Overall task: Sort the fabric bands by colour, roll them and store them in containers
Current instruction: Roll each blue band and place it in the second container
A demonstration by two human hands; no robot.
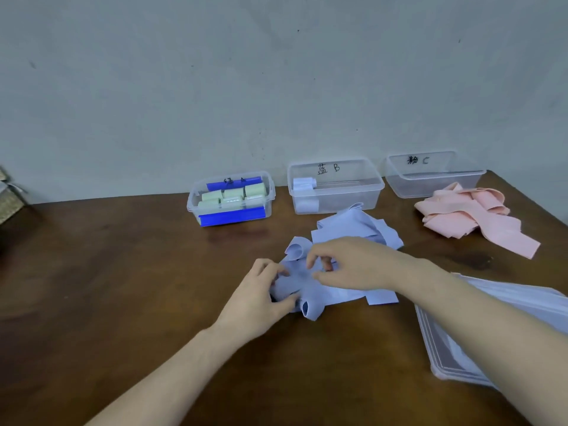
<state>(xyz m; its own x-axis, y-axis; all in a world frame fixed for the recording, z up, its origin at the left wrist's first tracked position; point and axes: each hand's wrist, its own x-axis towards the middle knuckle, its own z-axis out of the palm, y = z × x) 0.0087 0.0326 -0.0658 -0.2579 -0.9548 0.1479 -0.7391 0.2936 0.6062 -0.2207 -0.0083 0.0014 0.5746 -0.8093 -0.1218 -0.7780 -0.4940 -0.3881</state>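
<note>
A heap of light blue fabric bands (356,232) lies mid-table. My left hand (261,299) grips one blue band (295,287) at its near end, fingers curled round it. My right hand (347,265) pinches the same band from above. Behind stand three clear containers: the left one (230,199), with blue clips, holds several green rolls; the middle one (335,186), marked B, holds two blue rolls at its left end; the right one (433,175), marked C, has nothing visible inside. A pile of pink bands (467,216) lies in front of it.
Clear plastic lids (445,348) are stacked at the near right, partly under my right forearm. The brown wooden table (123,272) ends at a grey wall behind the containers. A woven object (9,198) sits at the far left edge.
</note>
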